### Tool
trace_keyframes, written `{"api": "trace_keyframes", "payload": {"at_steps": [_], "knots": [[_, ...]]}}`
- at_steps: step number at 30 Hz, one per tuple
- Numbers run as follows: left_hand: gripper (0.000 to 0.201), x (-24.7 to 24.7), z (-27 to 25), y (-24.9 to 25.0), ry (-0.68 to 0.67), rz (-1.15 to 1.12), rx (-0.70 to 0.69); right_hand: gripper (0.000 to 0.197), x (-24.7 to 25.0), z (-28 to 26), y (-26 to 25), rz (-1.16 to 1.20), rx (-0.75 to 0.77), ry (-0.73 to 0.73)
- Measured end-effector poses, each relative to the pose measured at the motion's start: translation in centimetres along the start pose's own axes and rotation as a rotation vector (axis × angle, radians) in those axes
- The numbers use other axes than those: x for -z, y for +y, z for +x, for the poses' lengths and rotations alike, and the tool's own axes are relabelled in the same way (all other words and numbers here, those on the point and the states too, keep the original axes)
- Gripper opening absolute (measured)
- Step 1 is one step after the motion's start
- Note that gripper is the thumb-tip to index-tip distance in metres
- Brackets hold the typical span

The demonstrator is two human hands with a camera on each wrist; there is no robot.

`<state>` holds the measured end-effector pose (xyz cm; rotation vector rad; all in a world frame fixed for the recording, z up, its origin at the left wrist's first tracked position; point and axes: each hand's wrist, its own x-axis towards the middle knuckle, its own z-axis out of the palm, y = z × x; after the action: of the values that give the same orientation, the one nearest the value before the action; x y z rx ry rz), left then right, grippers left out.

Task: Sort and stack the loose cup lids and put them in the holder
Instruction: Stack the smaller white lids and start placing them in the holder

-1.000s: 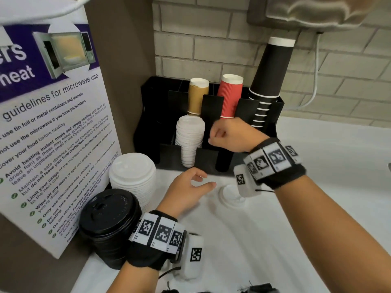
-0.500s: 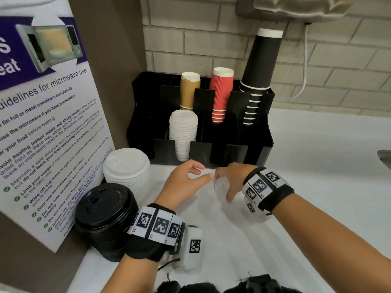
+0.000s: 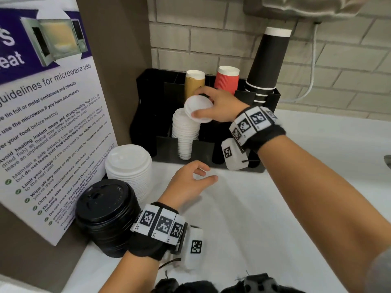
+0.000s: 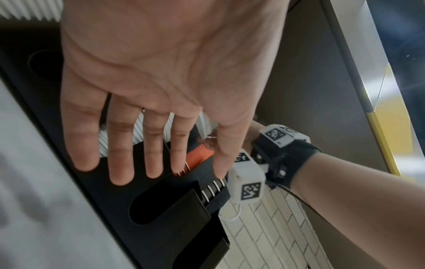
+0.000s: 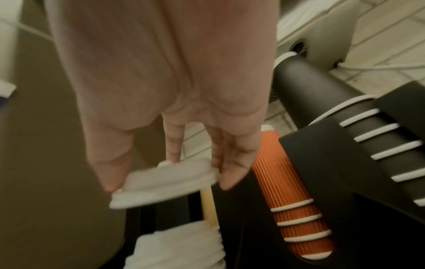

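My right hand [image 3: 206, 106] pinches a small white lid [image 3: 197, 108] by its rim, tilted, just above the stack of small white lids [image 3: 185, 134] in the black holder [image 3: 148, 115]. In the right wrist view the small white lid [image 5: 165, 183] hangs between thumb and fingers over the stack of small white lids [image 5: 174, 249]. My left hand [image 3: 191, 182] hovers over the white counter in front of the holder, fingers relaxed and holding nothing; in the left wrist view my left hand [image 4: 149, 163] shows straight, spread fingers.
A stack of larger white lids [image 3: 129, 168] and a stack of black lids [image 3: 105, 214] stand at the left beside a microwave sign [image 3: 46, 115]. Brown cups [image 3: 194, 83], red cups [image 3: 227, 80] and tall black cups [image 3: 266, 62] fill the holder's back slots.
My right hand dropped to the counter, took up a small white lid, and has risen with it to above the small-lid stack. The left hand has stayed roughly in place.
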<state>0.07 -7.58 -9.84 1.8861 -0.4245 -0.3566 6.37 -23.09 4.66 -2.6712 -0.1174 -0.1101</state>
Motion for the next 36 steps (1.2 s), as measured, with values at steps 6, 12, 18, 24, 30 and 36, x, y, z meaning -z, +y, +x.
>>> {"api": "trace_keyframes", "payload": {"at_steps": [6,12,18,24,30,36], "knots": [[0.022,0.2,0.0,0.1,0.015,0.004,-0.006,0.039,-2.3,3.0,-0.9,-0.055,0.054,-0.026],[0.024,0.2,-0.1,0.1,0.008,0.013,0.004,0.038,-4.0,3.5,-0.8,-0.067,0.048,-0.060],[0.022,0.2,-0.1,0.1,0.014,0.013,0.007,0.040,-5.0,3.2,0.1,-0.045,-0.016,-0.049],[0.023,0.1,-0.1,0.3,0.004,0.020,0.000,0.044,-5.4,2.9,0.4,-0.066,-0.020,-0.031],[0.022,0.2,0.1,0.2,0.013,0.018,-0.014,0.036,-5.5,2.8,0.6,-0.026,-0.007,0.037],[0.021,0.2,0.1,0.4,0.009,0.030,-0.002,0.038,-5.7,2.9,0.6,-0.055,-0.016,0.024]]}}
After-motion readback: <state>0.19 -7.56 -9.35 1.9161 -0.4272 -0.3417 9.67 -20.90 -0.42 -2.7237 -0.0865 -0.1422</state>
